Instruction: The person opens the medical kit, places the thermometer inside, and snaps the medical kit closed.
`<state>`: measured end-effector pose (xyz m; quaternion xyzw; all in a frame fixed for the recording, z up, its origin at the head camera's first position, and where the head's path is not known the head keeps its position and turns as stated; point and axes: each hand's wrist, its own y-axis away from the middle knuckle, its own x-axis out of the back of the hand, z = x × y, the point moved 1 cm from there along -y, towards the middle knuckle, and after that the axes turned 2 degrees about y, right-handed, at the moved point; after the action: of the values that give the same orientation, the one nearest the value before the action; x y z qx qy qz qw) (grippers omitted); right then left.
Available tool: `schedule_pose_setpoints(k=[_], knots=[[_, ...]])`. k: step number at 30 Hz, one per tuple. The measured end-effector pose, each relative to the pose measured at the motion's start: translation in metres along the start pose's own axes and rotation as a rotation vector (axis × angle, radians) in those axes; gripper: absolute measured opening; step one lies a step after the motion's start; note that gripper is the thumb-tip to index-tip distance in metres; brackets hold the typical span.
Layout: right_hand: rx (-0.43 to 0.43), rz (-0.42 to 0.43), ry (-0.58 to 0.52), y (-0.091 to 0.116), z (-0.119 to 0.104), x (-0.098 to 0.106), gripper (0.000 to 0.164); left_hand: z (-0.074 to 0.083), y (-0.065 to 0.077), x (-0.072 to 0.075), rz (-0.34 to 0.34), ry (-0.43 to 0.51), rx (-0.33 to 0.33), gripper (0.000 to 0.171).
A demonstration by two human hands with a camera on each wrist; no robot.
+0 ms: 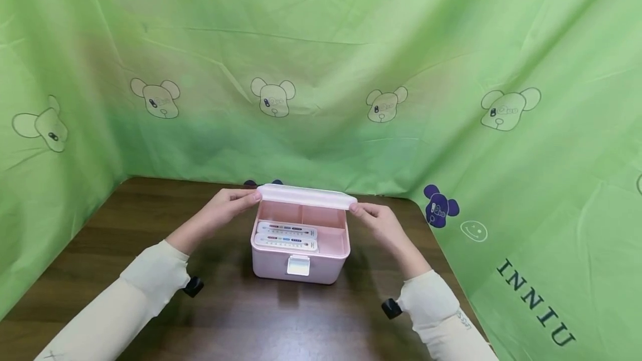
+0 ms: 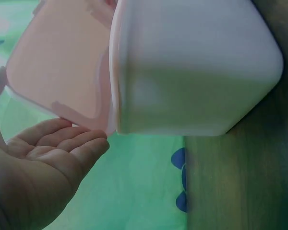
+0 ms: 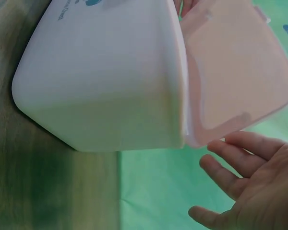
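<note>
A pale pink box (image 1: 271, 266) with a hinged lid (image 1: 307, 196) stands on the table, its lid raised and tilted over the back. My left hand (image 1: 225, 206) holds the lid's left front corner, thumb on the front edge and fingers along the side edge. At the opposite corner, my right hand (image 1: 381, 226) holds the lid with thumb and fingers in the same way. Inside, two slim white cases (image 1: 287, 242) with printed scales lie side by side in the left front of a divided pink tray (image 1: 331, 241). A pale latch (image 1: 298, 265) hangs on the box's front.
The dark wooden table (image 1: 210, 316) carries the box near its back edge. Green cloth (image 1: 321, 138) printed with bear heads hangs behind and on both sides. A black wrist camera (image 1: 193, 287) sits at the left sleeve, another black camera (image 1: 391, 308) at the right.
</note>
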<state>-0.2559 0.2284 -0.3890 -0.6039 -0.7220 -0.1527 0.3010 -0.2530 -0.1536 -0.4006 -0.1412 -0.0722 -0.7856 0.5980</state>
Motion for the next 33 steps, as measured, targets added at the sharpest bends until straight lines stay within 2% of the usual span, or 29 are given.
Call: schedule_pose_setpoints(k=[6,11,20,27,33], knots=[[-0.041,0.02,0.056,0.01,-0.008,0.002,0.055,0.001,0.012,-0.004,0.055,-0.04,0.013,0.065],[-0.07,0.089,0.079,0.023,-0.014,-0.004,0.057,0.003,0.023,-0.01,0.122,-0.038,-0.018,0.057],[-0.081,0.217,0.096,0.042,-0.024,-0.021,0.049,0.01,0.04,-0.023,0.244,-0.157,-0.038,0.041],[-0.099,0.26,0.09,0.053,-0.018,-0.035,0.042,0.003,0.051,-0.037,0.304,-0.122,-0.044,0.036],[-0.094,0.295,0.059,0.053,-0.013,-0.043,0.044,-0.005,0.052,-0.045,0.348,-0.079,-0.076,0.038]])
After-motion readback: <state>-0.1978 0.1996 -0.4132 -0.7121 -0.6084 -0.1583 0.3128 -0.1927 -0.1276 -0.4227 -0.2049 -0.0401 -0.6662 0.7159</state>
